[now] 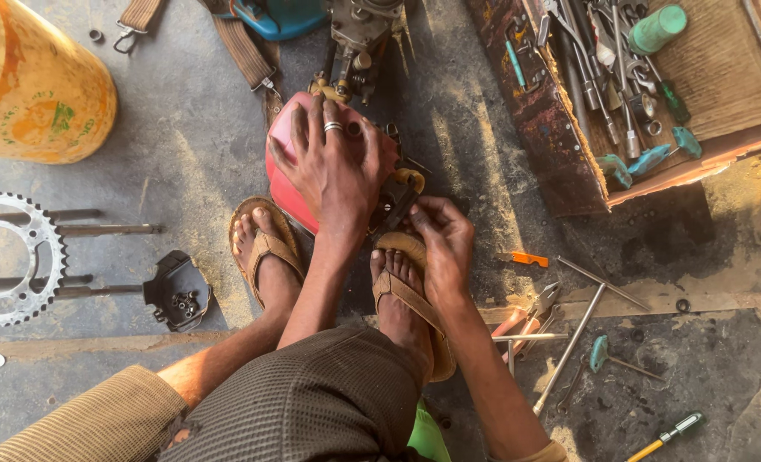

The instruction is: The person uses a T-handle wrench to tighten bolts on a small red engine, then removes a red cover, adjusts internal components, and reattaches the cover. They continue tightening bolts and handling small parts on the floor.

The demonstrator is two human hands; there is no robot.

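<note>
Left hand point(336, 167) flat on red tank point(284, 175), right hand point(442, 244) pinching black part point(395, 204).

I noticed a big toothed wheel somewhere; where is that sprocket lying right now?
The sprocket lies flat on the floor at the far left of the head view, below the orange cylinder and left of a small black cover.

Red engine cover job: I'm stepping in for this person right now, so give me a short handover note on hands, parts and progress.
Left hand: spread flat on the red engine cover, steadying it.
Right hand: fingertips pinching the small black part at the cover's edge; whether it is tightening or loosening cannot be told.
Pliers and rods lie on the floor to the right; toolbox beyond.
Sprocket lies far left.
Done or left: unclear.
</note>
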